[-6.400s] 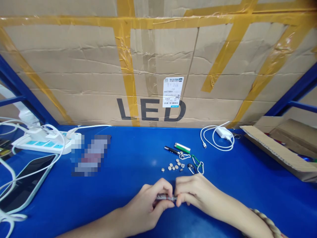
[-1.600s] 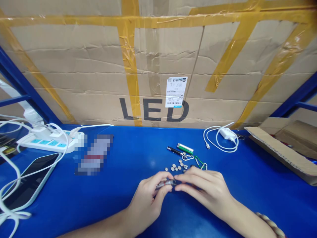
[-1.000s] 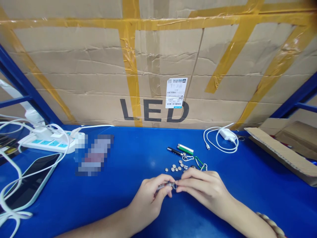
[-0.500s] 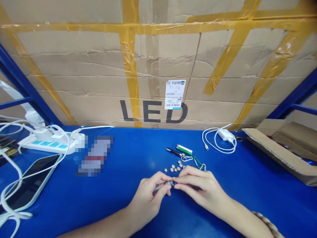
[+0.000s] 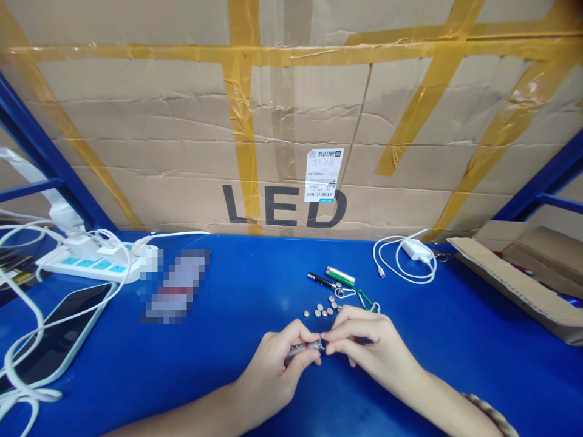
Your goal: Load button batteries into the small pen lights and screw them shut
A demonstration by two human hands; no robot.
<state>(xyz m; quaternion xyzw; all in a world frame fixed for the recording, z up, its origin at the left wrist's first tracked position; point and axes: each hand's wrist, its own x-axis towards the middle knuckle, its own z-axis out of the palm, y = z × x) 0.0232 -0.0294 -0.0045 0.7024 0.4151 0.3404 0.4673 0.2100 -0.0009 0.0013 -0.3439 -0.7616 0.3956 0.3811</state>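
My left hand [image 5: 281, 361] is closed round a small grey metal tube [image 5: 298, 349], which points to the right. At the tube's right end, my right hand [image 5: 371, 340] pinches a small metal ring or cap [image 5: 323, 345]; whether that part is joined to the tube I cannot tell. Just beyond the fingers lie several silver button cells [image 5: 319, 312] in a loose group. Behind them rest a black tube [image 5: 321, 280] and a silver and green tube [image 5: 340, 276], with a silver clip [image 5: 345, 292] and a green clip [image 5: 362, 298] close by.
On the left are a power strip [image 5: 86, 267], tangled white cables and a phone [image 5: 68, 331]. A blurred flat packet [image 5: 177, 285] lies nearer the middle. A charger [image 5: 415, 249] and an open carton [image 5: 514, 285] stand right. A large taped box [image 5: 173, 152] closes off the back.
Both hands have shifted slightly right and down with the grey tube. The tube's right end and the ring now show more clearly between the fingertips.
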